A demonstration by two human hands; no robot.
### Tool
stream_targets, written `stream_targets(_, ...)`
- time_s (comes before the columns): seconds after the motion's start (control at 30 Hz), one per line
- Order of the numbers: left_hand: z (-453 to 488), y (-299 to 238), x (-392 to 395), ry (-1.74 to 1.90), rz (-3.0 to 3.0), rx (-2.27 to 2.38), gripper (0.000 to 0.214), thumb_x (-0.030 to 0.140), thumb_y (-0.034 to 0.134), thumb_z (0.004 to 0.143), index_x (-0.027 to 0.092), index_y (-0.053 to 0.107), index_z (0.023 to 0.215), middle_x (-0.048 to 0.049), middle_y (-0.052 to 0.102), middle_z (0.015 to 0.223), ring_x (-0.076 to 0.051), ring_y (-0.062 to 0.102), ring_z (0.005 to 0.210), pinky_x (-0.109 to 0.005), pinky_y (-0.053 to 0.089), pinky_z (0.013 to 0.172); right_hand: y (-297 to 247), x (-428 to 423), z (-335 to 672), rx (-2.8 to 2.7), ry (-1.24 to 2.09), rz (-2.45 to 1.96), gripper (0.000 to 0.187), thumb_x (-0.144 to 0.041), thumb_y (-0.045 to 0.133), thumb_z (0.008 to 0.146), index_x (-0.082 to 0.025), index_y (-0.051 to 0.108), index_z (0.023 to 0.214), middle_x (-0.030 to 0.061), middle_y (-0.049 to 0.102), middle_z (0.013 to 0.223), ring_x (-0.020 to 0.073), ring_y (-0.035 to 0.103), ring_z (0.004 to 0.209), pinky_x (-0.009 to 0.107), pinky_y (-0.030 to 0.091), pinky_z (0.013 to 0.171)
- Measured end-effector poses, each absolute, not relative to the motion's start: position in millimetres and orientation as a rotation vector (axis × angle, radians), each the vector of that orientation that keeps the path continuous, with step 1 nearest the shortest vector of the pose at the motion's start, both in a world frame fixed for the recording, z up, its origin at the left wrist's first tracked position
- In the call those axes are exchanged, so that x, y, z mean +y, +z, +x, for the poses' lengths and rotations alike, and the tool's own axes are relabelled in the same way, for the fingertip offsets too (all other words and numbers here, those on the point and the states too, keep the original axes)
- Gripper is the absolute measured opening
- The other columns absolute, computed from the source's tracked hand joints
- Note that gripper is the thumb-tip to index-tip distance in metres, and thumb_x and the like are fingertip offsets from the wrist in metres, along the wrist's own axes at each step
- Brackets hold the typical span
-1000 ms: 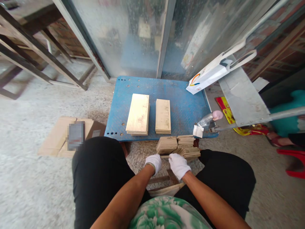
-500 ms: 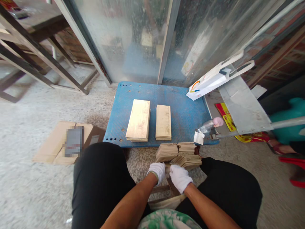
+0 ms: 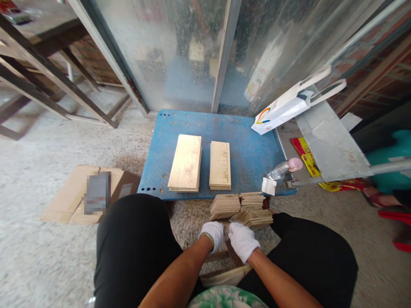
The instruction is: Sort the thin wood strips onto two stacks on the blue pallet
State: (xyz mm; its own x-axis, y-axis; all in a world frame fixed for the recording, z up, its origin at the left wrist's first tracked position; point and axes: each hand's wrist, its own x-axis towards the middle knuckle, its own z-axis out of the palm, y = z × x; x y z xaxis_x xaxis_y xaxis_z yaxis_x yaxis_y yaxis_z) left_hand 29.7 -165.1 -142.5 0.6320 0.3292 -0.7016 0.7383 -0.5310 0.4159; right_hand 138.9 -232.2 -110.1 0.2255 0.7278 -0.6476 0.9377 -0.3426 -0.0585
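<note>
Both my hands wear white gloves and meet low between my knees. My left hand (image 3: 212, 234) and my right hand (image 3: 242, 240) are curled closed at the near edge of a fanned heap of thin wooden boards (image 3: 242, 208). What the fingers grip is hidden by the gloves. Further off, two neat stacks of boards lie on a blue platform (image 3: 250, 147): a wider left stack (image 3: 185, 162) and a narrower right stack (image 3: 220, 165).
A plastic bottle with a pink cap (image 3: 284, 168) and a small white packet (image 3: 267, 186) sit at the platform's right corner. A white paper bag (image 3: 285, 107) leans on a metal sheet. Flattened cardboard (image 3: 77, 192) lies left. Another person's legs (image 3: 385, 188) are at right.
The view shifted slightly. Both hands moved a little nearer to me and stayed together at the edge of the board heap.
</note>
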Motion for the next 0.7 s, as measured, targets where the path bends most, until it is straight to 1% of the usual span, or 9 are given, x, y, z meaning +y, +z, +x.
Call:
stream_targets(0.13,30.5,-141.3,-163.4,-0.743,2.135,0.822,0.041,0.029,0.055,0.079,0.010,0.065,0.114,-0.0217,0.069,0.103,-0.032,0.065,0.101,-0.042,0.052,0.086,-108.2,-231.2,138.8,1.552,-0.847,2.158,0.015,-0.028,0.053,0.084,-0.021,0.065,0.090,0.0069,0.069,0.095,0.0236,0.065,0.088,0.030,0.042,0.069)
stream_targets(0.33,32.1,-141.2,-162.2,-0.767,2.130,0.802,0.043,0.028,0.059,0.076,0.010,0.064,0.115,-0.0220,0.069,0.104,-0.032,0.065,0.102,-0.043,0.052,0.087,-108.4,-229.9,139.0,1.547,-0.849,2.156,0.014,-0.029,0.054,0.084,-0.021,0.065,0.090,0.0067,0.069,0.094,0.0244,0.065,0.087,0.031,0.042,0.068)
stream_targets(0.53,32.3,-142.2,-161.6,-0.766,2.129,0.788,0.041,0.026,0.056,0.079,0.011,0.065,0.116,-0.0207,0.069,0.104,-0.031,0.065,0.102,-0.043,0.052,0.088,-108.2,-228.7,139.3,1.541,-0.847,2.148,0.013,-0.028,0.055,0.084,-0.021,0.064,0.089,0.0072,0.069,0.094,0.0243,0.065,0.087,0.031,0.043,0.069)
stream_targets(0.7,32.2,-142.8,-161.5,-0.768,2.132,0.777,0.045,0.024,0.060,0.075,0.010,0.063,0.118,-0.0213,0.069,0.103,-0.031,0.065,0.103,-0.043,0.052,0.089,-106.5,-226.6,138.4,1.535,-0.849,2.154,0.014,-0.028,0.053,0.085,-0.020,0.064,0.090,0.0079,0.069,0.095,0.0238,0.065,0.088,0.031,0.042,0.070)
